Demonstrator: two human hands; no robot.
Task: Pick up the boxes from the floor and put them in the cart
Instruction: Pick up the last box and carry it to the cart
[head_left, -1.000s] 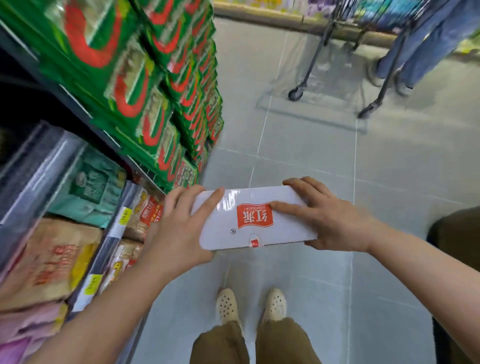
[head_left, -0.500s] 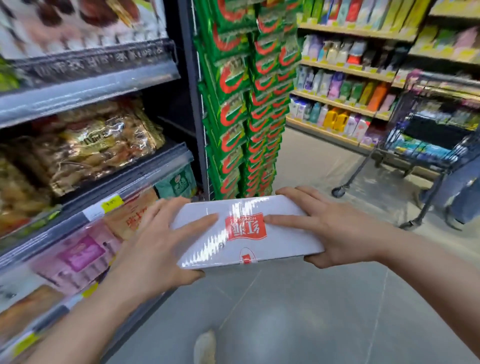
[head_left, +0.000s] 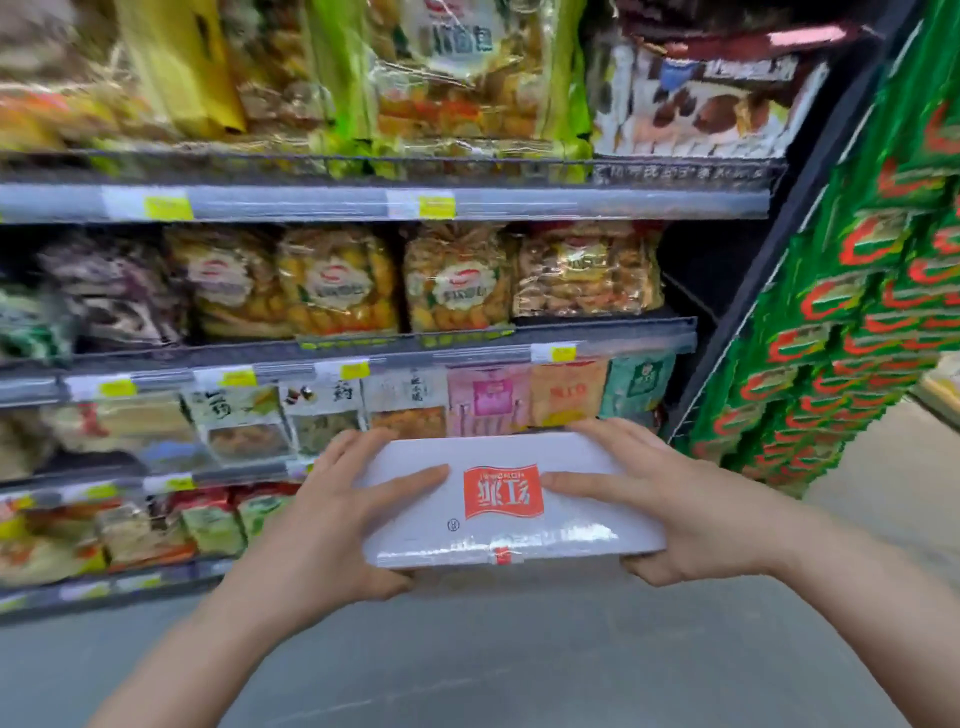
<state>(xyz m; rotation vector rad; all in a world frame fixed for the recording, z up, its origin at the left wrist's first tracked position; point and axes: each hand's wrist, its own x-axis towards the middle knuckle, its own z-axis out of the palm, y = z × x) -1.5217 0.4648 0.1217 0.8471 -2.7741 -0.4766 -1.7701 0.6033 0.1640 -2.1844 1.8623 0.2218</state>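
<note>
Straight ahead in the head view, store shelves (head_left: 363, 202) packed with snack bags (head_left: 452, 280) fill the background, and a stack of green packages (head_left: 852, 322) rises at the right above grey floor (head_left: 519, 665). Between them, both hands hold 1 white box (head_left: 509, 499) with a red logo, level, at its 2 ends: left hand (head_left: 322, 525) and right hand (head_left: 691, 509) each have the thumb on top and the fingers wrapped around the box's end.

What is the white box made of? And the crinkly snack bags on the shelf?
The white box looks like cardboard wrapped in clear, shiny film: light glints along its front edge. The snack bags look like thin glossy plastic, see-through and wrinkled, though blurred.
</note>
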